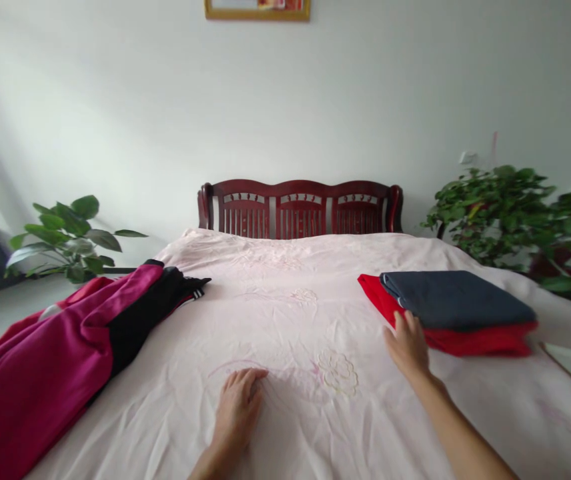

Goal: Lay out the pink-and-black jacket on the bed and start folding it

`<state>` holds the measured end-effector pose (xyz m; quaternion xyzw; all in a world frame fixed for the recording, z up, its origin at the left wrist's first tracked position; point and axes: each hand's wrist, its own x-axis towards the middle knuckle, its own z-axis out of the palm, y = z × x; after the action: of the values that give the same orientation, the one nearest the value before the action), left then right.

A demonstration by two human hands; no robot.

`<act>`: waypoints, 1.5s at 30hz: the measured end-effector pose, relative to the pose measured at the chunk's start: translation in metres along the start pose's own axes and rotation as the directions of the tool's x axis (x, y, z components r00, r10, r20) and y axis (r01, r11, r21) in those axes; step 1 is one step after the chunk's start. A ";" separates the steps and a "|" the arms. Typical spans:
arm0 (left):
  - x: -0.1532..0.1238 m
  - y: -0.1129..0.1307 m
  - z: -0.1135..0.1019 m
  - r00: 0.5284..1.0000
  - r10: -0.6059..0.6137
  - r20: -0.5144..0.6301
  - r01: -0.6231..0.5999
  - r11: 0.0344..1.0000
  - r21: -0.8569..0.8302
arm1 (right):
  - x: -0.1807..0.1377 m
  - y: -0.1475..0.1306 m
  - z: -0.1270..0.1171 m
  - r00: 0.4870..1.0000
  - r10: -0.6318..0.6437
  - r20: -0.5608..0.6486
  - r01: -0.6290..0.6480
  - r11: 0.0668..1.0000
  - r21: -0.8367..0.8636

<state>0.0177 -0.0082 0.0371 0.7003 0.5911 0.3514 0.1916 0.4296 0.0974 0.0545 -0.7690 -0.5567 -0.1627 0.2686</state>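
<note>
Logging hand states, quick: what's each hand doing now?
Left hand: loosely open over the bedspread, nothing visibly held.
Right hand: open, fingers at the folded clothes, nothing visibly held.

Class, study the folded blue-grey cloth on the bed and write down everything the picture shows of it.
The folded blue-grey cloth looks like plain, matte fabric, with a thin pale edge showing along its left side. It is folded into a flat, roughly four-sided pad and lies on top of a folded red cloth, which shows beyond its left and near edges. The stack rests on the right part of the pale pink bedspread. The right hand is at its near left corner; exact contact is unclear.
</note>
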 end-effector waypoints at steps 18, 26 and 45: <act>0.005 -0.012 -0.030 1.000 -0.017 0.018 0.014 0.988 0.153 | -0.126 -0.129 -0.003 0.898 -0.401 0.184 0.380 0.915 0.138; -0.015 -0.093 -0.154 0.912 -0.194 -0.361 0.383 0.719 0.581 | -0.123 -0.130 0.000 0.897 -0.398 0.190 0.380 0.916 0.126; 0.013 -0.099 -0.238 0.776 -0.415 -0.474 0.585 0.755 0.296 | -0.122 -0.133 -0.001 0.900 -0.392 0.190 0.376 0.920 0.112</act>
<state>-0.2210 -0.0084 0.1340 0.4547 0.8468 0.2760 0.0039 0.2641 0.0343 0.0190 -0.6467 -0.7279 -0.1107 0.1991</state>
